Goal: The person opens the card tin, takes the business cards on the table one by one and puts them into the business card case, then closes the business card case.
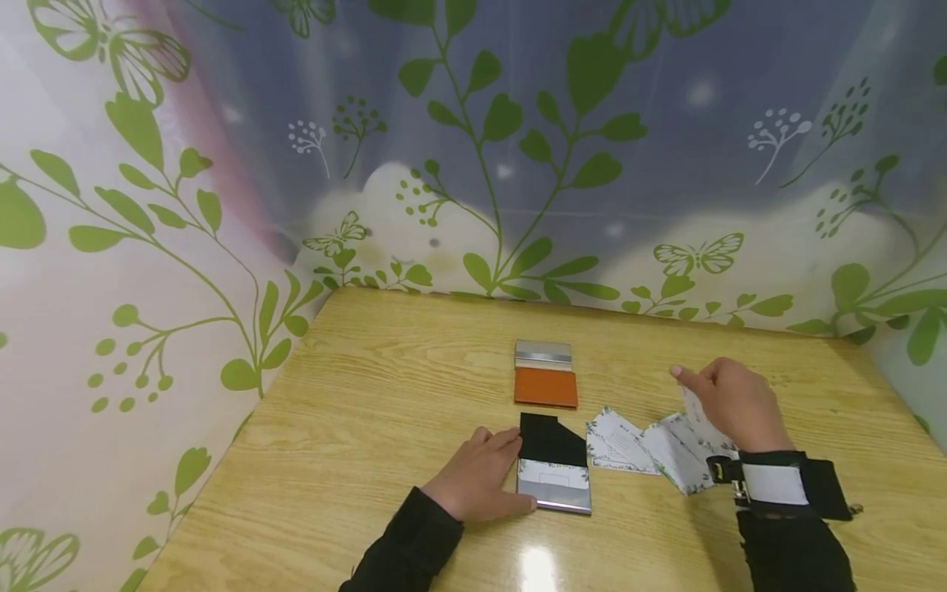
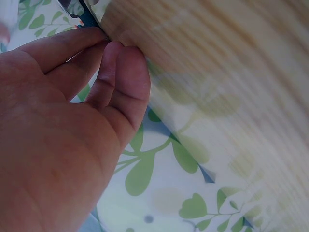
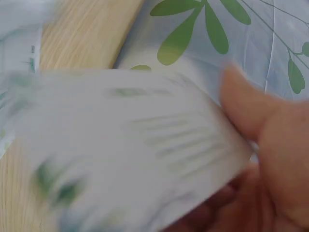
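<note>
Card case: lies opened on wood table (image 1: pixel 355 526), R of L hand (image 1: pixel 473 481) & L of R hand (image 1: pixel 740 403); silver card case (image 1: pixel 562 497), black flap (image 1: pixel 551 441) folded out on far side, white card (image 1: pixel 543 474) showing in it.
Case axis: silver part's long side runs approx. L–R; flap points away from person.
Nearer hand: L, touching; thumb at case's near-L corner, fingertips by flap's L edge, hand spread loosely rather than gripping.
R hand: pinches held card (image 3: pixel 111 125), thumb on one side, fingers beneath.
Key relation (judged): held card vs. case, i.e. well apart, card to R & tilted, so its long axis is prob. not in line w/ case's.
Btwn the two: overlapping loose cards (image 1: pixel 676 456), the L-most just beside flap.
Beyond flap: orange holder (image 1: pixel 546 387), w/ silver-beige holder (image 1: pixel 543 355) touching its far edge; one pc. or two, can't tell.
R wrist vs. head: R wrist gives held card's face, w/ blurred lines & green leaf print; head has it foreshortened, partly behind hand.
L wrist vs. head: L wrist gives palm & bent fingers, only a dark sliver (prob. case) at top; head gives whole case.
</note>
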The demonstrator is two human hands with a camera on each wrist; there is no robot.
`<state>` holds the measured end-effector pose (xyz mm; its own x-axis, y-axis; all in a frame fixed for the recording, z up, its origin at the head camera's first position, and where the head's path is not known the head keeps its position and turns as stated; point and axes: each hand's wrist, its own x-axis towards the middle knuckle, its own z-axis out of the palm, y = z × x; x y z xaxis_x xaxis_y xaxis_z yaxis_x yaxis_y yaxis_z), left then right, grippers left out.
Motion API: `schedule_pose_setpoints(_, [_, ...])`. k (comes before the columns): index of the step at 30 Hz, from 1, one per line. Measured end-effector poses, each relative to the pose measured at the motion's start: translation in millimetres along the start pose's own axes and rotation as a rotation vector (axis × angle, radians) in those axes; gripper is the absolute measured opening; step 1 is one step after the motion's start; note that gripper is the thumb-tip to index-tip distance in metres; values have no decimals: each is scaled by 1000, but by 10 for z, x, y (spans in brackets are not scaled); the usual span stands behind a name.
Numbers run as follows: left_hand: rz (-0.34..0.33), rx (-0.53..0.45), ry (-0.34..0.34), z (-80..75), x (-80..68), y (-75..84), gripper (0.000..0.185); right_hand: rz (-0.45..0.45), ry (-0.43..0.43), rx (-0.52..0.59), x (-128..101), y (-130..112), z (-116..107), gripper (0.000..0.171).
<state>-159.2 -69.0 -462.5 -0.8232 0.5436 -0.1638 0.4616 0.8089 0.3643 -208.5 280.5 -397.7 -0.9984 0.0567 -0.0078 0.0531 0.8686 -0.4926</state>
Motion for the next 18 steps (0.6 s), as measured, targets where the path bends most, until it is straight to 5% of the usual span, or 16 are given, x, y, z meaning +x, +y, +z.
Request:
schedule_pose_setpoints(5, [-6,-5,-2,-8,-13,5,86,24,99,128,4,-43,28,69])
schedule_pose_setpoints(18, [11,-1,2,-14,-39,6,86,-42,-142,161,8,-393,416,72])
